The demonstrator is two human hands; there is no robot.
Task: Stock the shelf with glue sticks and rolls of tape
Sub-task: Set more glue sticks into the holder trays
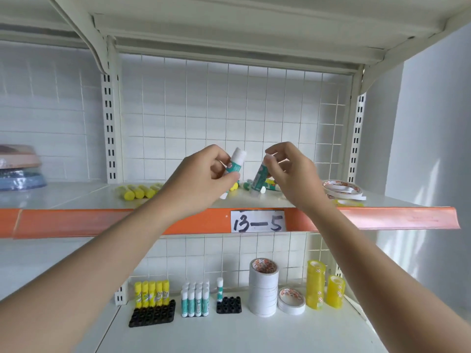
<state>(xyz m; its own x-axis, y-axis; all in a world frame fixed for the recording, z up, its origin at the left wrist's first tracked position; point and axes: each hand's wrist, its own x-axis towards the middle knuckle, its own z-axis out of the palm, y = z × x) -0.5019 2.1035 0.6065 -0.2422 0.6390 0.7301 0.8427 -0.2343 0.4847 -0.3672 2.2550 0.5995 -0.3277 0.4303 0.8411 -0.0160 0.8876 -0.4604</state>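
Both hands are raised over the upper shelf (pixel 76 197). My left hand (pixel 204 174) grips a teal-and-white glue stick (pixel 235 161), held nearly upright. A second teal glue stick (pixel 259 178) hangs tilted from the fingers of my right hand (pixel 290 171). On the upper shelf lie several yellow glue sticks (pixel 137 191), a few more teal ones (pixel 271 186) behind my hands, and flat tape rolls (pixel 342 189) at the right. The lower shelf (pixel 242 332) holds yellow glue sticks in a black holder (pixel 152 294), teal sticks (pixel 195 299), one teal stick in a small holder (pixel 220 289), white tape stacks (pixel 263 289) and yellow tape rolls (pixel 316 284).
An orange price strip (pixel 102 221) with a label reading 13-5 (pixel 257 221) fronts the upper shelf. Stacked plastic basins (pixel 19 166) sit at the far left. A wire grid backs the shelves, and a white wall stands at the right.
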